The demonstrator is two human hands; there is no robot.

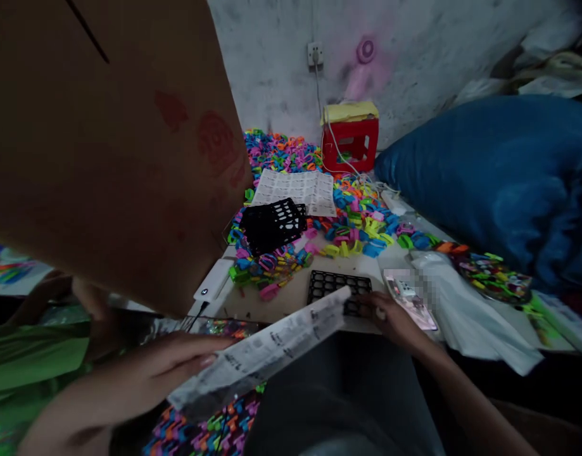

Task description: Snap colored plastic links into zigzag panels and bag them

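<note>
My left hand [190, 362] grips the lower left end of a white printed sheet [272, 345], thumb on top. The sheet slants over my lap, and its far corner overlaps a black plastic grid tray [335, 284]. That tray lies flat at the table's near edge. My right hand [383, 316], with a ring on one finger, holds the tray's right side; its fingertips are partly hidden. Farther back, several stacked black grid trays [274, 225] rest beside another printed sheet [297, 190], among many small coloured plastic pieces [281, 152].
A big cardboard box [129, 158] blocks the left side. A blue sack [480, 183] bulges at the right. A phone [409, 297], white plastic bag [466, 304], power bank [213, 280] and red stool [350, 145] with a pink fan [361, 69] stand around. A co-worker's green-clothed body [38, 354] is at left.
</note>
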